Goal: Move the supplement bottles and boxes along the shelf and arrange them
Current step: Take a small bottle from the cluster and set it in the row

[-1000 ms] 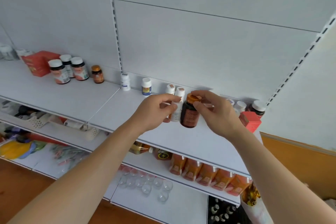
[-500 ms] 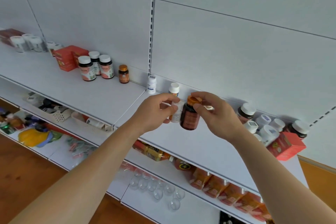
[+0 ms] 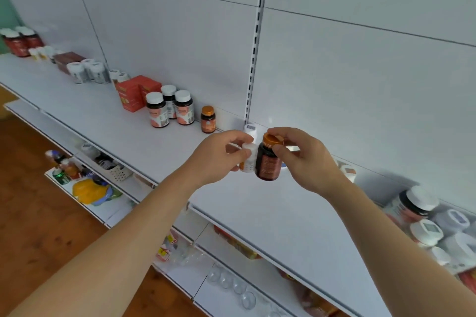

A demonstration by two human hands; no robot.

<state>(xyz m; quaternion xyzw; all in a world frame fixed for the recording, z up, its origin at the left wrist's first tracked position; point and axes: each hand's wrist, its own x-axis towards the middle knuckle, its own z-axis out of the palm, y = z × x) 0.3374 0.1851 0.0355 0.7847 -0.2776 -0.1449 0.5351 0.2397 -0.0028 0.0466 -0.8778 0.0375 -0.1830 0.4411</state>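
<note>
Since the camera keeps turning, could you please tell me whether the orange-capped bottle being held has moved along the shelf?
Yes: the orange-capped bottle has moved left, toward the slotted upright.

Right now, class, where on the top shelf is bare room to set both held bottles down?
The shelf front strip is bare. So is the stretch between the small orange-capped bottle and the white-capped cluster, crowded far right.

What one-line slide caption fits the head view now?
Left hand holds a white bottle, right hand an orange-capped amber bottle, above the white shelf.

Dark brown bottle (image 3: 268, 162), orange cap (image 3: 271, 139); white bottle (image 3: 249, 157); white shelf (image 3: 270, 213).
</note>
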